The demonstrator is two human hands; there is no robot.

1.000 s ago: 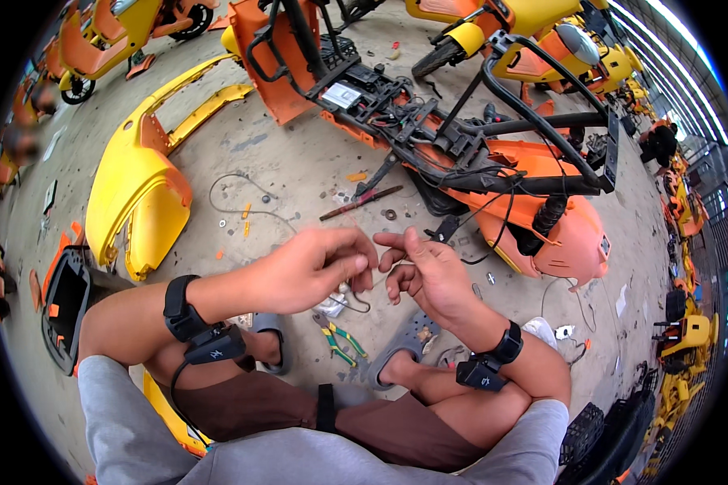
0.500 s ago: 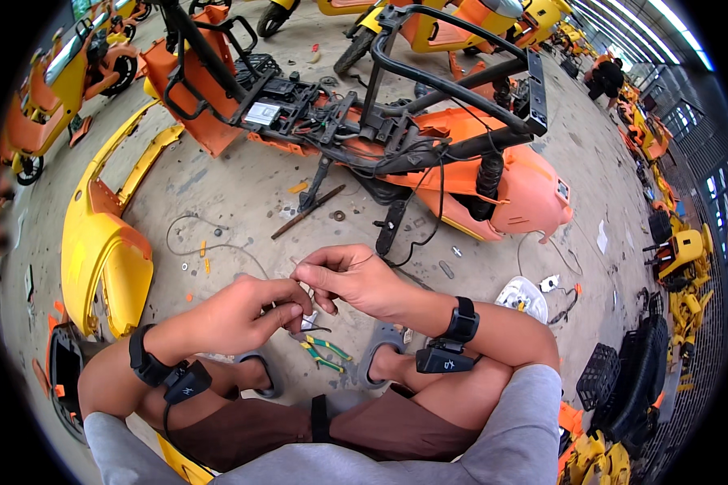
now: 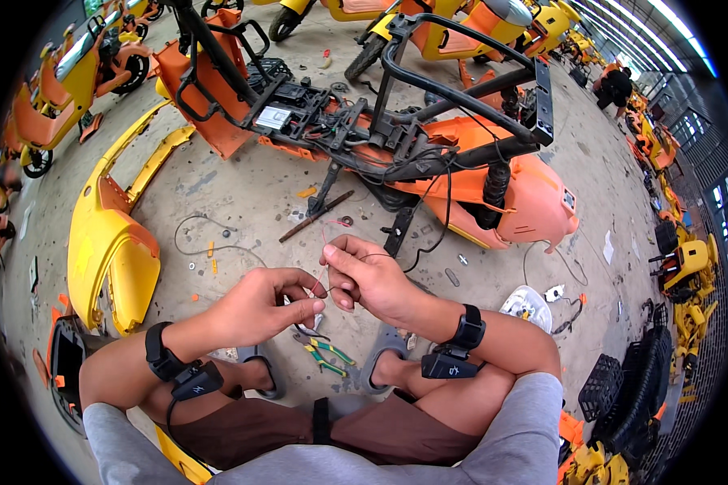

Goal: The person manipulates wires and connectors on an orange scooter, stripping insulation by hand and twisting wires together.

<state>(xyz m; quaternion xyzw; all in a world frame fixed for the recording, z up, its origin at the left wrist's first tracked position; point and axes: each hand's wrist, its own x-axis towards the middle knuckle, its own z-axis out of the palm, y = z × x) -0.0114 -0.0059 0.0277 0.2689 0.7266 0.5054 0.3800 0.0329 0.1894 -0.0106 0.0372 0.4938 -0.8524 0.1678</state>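
My left hand (image 3: 255,305) is closed in a pinch on a thin wire (image 3: 321,284) between thumb and fingers. Close beside it, my right hand (image 3: 380,281) also pinches thin wire, with a dark strand running between the two hands and a reddish strand (image 3: 324,229) sticking up above the right fingertips. The fingers hide how the strands meet. Below the hands, pliers (image 3: 325,353) with green and yellow handles lie on the floor between my feet. In front stands a stripped scooter frame (image 3: 372,158) of black tubing, with loose cables and orange panels.
A yellow body panel (image 3: 109,250) lies at the left. A rusty rod (image 3: 315,216) and a cable (image 3: 206,217) are on the floor ahead. To the right sit a white dish (image 3: 527,305) of small parts and a black basket (image 3: 603,384). A person (image 3: 616,85) is far off.
My hands have drawn slightly apart, the right one shifting right. The wire strands between and above them now show more. The view has shifted slightly; the pliers stay on the floor.
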